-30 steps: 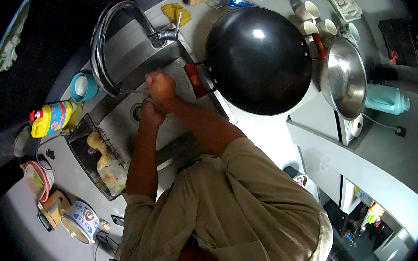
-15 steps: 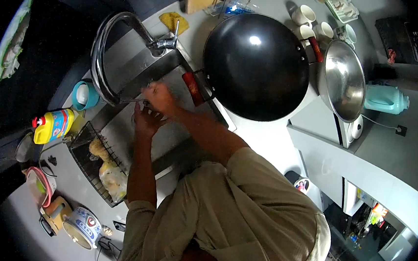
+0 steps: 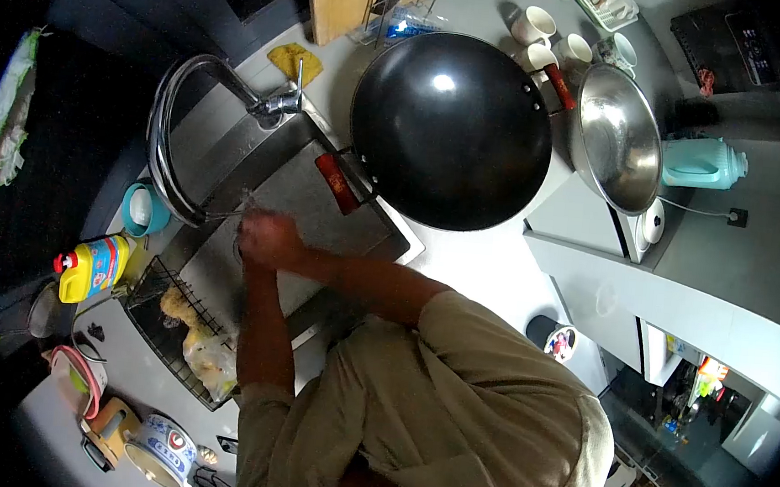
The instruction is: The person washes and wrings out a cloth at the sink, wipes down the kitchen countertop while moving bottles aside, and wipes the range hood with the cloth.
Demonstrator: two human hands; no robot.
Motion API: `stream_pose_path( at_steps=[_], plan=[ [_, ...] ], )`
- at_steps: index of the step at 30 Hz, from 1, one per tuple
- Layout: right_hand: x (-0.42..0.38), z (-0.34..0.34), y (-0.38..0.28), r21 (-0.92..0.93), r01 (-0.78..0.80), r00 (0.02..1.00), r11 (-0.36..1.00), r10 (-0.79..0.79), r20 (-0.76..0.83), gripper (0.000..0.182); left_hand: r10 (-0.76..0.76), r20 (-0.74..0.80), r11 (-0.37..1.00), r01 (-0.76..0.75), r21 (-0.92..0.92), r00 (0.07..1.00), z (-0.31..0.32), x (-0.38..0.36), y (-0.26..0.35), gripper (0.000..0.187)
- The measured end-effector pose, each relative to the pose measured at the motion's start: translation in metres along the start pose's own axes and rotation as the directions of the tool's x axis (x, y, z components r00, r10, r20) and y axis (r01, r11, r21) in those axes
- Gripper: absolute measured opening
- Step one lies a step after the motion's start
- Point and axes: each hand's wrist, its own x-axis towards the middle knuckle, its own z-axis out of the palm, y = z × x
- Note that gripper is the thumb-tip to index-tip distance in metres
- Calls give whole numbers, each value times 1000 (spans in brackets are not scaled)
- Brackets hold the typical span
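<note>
My right hand (image 3: 277, 236) lies over my left hand (image 3: 255, 257) above the steel sink (image 3: 306, 209), and the two touch. Motion smears both, so their fingers cannot be made out. Just left of them is the outlet of the curved chrome faucet (image 3: 162, 134), with a thin stream of water (image 3: 223, 215) running towards the hands. The faucet's lever (image 3: 300, 73) stands raised. No object shows in either hand.
A large black wok (image 3: 453, 139) stands right of the sink, its red handle (image 3: 335, 184) over the sink's edge. Beyond sits a steel bowl (image 3: 618, 138). A wire rack (image 3: 152, 303) holds a bagged item at the sink's near left, beside a yellow detergent bottle (image 3: 95, 268).
My hands have come together; before, the left hand's fingers were spread below the right hand. The view has shifted a little, so the wok and sink appear further left.
</note>
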Motion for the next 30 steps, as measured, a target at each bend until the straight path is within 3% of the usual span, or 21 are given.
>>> stream_pose_path(
  at_steps=[1,2,4,5,8,9,10,12,14,15,16,18,19,21,23,25,26,27,28,29,30],
  plan=[
    [1,-1,-3,0,12,1000,1000,-12,-7,19,310,24,775,-267,573,950,-4,-3,0,41],
    [4,-5,-8,-1,25,1000,1000,-25,-13,18,82,-56,989,-74,128,995,-34,1,55,41],
    [6,-8,-9,-2,50,998,999,-50,-26,18,-157,-10,925,143,-351,988,-46,2,82,41],
    [8,-10,-9,-2,63,998,998,-63,-32,18,-89,-54,936,65,-345,995,-38,0,71,41],
    [18,-6,25,80,-229,972,970,223,77,16,123,-165,929,-172,-327,978,-6,-4,36,44],
    [12,0,25,45,-211,976,976,209,56,15,186,-215,918,-248,-309,959,-2,-3,32,45],
    [1,9,21,-23,-139,990,990,139,7,15,188,-219,917,-251,-310,957,-6,0,37,45],
    [-23,40,4,-225,-15,999,974,5,-44,15,-103,-200,800,-39,-599,974,-7,-3,34,45],
    [-35,68,16,-279,108,993,954,-116,-13,15,-319,-134,628,104,-771,938,-2,-13,22,44],
    [-39,82,27,-236,162,987,958,-161,21,15,-420,-21,436,182,-881,907,-6,-11,32,43],
    [-33,75,51,179,-11,992,984,-11,124,16,-509,145,146,251,-957,849,-14,-6,49,42],
    [-13,37,38,434,-226,972,872,233,38,11,-587,375,-247,283,-927,718,-44,-3,93,41],
    [-2,16,31,565,-285,937,774,349,-6,10,-615,419,-318,276,-907,668,-61,-4,115,40],
    [1,11,29,779,-361,868,513,490,79,12,-614,444,-327,302,-896,652,-89,-6,139,39],
    [-9,10,20,481,-286,951,829,305,39,15,-607,479,-346,331,-878,634,-91,-13,123,39],
    [-27,-13,-36,450,-296,955,842,279,104,20,-359,493,-496,286,-820,792,-57,-27,73,37],
    [-33,-21,-61,330,-140,990,934,119,81,23,-370,488,-496,276,-823,790,-44,-29,57,37],
    [-37,-25,-73,202,31,996,979,-47,78,25,-444,254,-56,256,-965,859,-29,-30,44,36],
    [-37,-21,-70,212,32,995,977,-51,87,25,-403,14,397,189,-898,915,-14,-30,34,35],
    [-37,-15,-59,42,141,990,989,-141,-2,22,-254,-175,764,86,-639,951,1,-28,27,34],
    [-37,-10,-47,-137,231,967,963,-243,-74,21,-34,-278,969,-36,-245,960,13,-28,23,33]
  ],
)
